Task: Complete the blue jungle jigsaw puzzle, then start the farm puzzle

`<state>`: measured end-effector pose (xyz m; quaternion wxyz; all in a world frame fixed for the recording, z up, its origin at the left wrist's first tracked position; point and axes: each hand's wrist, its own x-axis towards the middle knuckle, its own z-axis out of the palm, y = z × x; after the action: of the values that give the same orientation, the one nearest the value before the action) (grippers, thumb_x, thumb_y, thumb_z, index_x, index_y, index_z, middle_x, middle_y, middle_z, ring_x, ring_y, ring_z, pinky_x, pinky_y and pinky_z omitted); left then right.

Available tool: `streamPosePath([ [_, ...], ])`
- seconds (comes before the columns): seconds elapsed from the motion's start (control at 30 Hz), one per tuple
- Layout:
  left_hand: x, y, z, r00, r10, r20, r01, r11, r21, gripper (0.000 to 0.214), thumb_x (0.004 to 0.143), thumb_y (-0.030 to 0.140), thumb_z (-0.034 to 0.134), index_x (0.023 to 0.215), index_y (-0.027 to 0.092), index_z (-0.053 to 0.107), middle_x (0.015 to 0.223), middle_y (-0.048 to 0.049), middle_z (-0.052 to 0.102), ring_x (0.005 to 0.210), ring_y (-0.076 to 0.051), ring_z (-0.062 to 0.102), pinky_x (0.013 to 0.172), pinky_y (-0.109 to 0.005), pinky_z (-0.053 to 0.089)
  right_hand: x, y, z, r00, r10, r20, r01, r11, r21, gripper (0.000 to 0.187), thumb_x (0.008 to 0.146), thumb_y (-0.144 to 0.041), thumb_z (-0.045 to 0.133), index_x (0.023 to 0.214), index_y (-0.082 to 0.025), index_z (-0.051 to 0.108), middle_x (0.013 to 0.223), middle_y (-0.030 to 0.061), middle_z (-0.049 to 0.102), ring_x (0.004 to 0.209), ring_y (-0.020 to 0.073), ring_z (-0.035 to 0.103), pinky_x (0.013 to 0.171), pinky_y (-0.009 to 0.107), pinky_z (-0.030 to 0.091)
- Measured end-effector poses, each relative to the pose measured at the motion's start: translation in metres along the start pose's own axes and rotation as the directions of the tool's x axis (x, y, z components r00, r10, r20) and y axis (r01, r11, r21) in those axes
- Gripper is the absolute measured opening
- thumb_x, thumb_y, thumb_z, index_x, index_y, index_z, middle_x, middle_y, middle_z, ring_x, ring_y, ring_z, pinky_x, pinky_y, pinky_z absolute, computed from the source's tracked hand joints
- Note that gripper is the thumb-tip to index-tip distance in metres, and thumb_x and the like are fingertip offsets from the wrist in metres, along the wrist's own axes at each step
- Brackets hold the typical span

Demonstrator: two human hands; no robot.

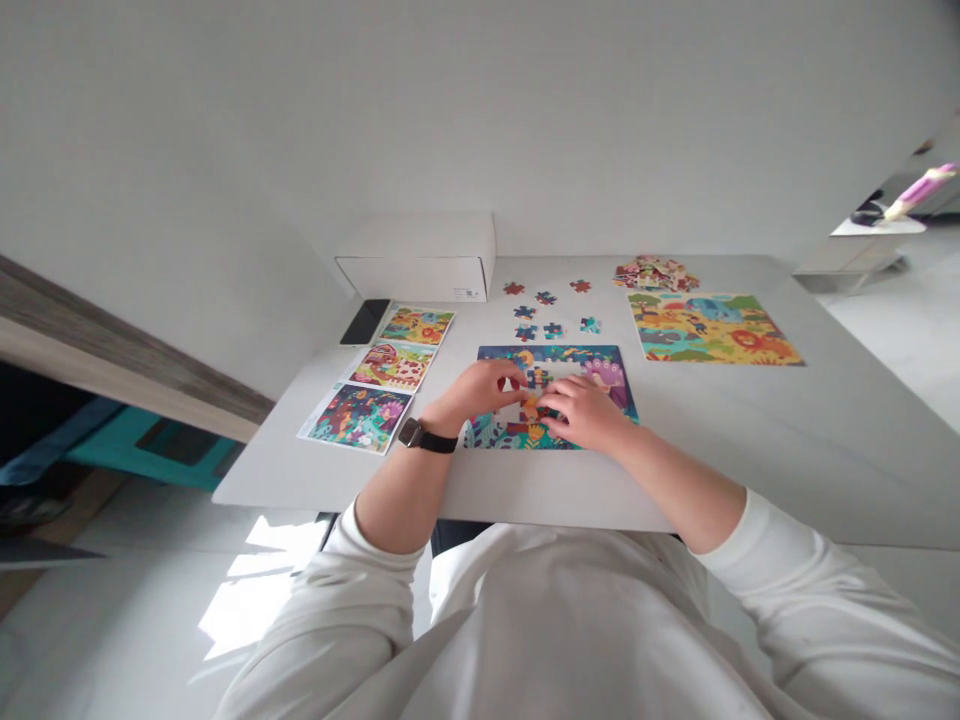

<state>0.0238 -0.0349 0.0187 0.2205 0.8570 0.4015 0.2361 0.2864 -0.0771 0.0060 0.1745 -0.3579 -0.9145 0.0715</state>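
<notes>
Your puzzle is part-filled, seven pieces loose on its far side, left hand and right hand half-curled, any hold unclear

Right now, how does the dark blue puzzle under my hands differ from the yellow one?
The dark blue puzzle shows pale gaps; the yellow puzzle looks filled in. The left hand and right hand are over the dark blue puzzle, while the yellow puzzle lies apart from both. Both puzzles lie on the white table.
</notes>
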Motion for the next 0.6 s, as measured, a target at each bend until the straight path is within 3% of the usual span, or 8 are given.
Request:
streamPosePath([
  [0.17, -0.0016, -0.0036, -0.0018, 0.991, 0.066, 0.12, -0.068, 0.998, 0.013, 0.024, 0.095, 0.044, 0.073, 0.105, 0.022, 0.078, 0.102, -0.0038, 0.079, 0.087, -0.019, 0.067, 0.08, -0.028, 0.049, 0.0013, -0.0012, 0.0036, 1.0, -0.007, 0.012, 0.007, 1.0, 0.013, 0.019, 0.098, -0.029, 0.078, 0.115, -0.022, 0.082, 0.117, 0.0117, 0.076, 0.11, 0.0296, 0.064, 0.1, 0.045, 0.046],
  [0.33, -0.0026, 0.0002, -0.0035, 0.982, 0.092, 0.166, -0.095, 0.995, 0.012, 0.025, 0.095, 0.045, 0.076, 0.107, 0.023, 0.08, 0.103, -0.0061, 0.078, 0.093, -0.021, 0.069, 0.088, -0.03, 0.05, 0.0007, -0.0011, 0.0045, 1.0, -0.011, 0.022, 0.01, 1.0, 0.019, 0.019, 0.097, -0.027, 0.078, 0.115, -0.023, 0.083, 0.118, 0.0115, 0.075, 0.113, 0.0298, 0.062, 0.1, 0.045, 0.046],
  [0.6, -0.0016, -0.0007, -0.003, 0.967, 0.09, 0.237, -0.093, 0.996, 0.002, 0.031, 0.095, 0.052, 0.078, 0.106, 0.023, 0.08, 0.103, -0.006, 0.075, 0.091, -0.02, 0.067, 0.082, -0.028, 0.049, 0.0018, -0.0022, 0.002, 0.999, -0.009, 0.043, 0.008, 1.0, 0.007, 0.018, 0.101, -0.029, 0.074, 0.114, -0.022, 0.085, 0.119, 0.0124, 0.075, 0.115, 0.03, 0.062, 0.101, 0.045, 0.046],
])
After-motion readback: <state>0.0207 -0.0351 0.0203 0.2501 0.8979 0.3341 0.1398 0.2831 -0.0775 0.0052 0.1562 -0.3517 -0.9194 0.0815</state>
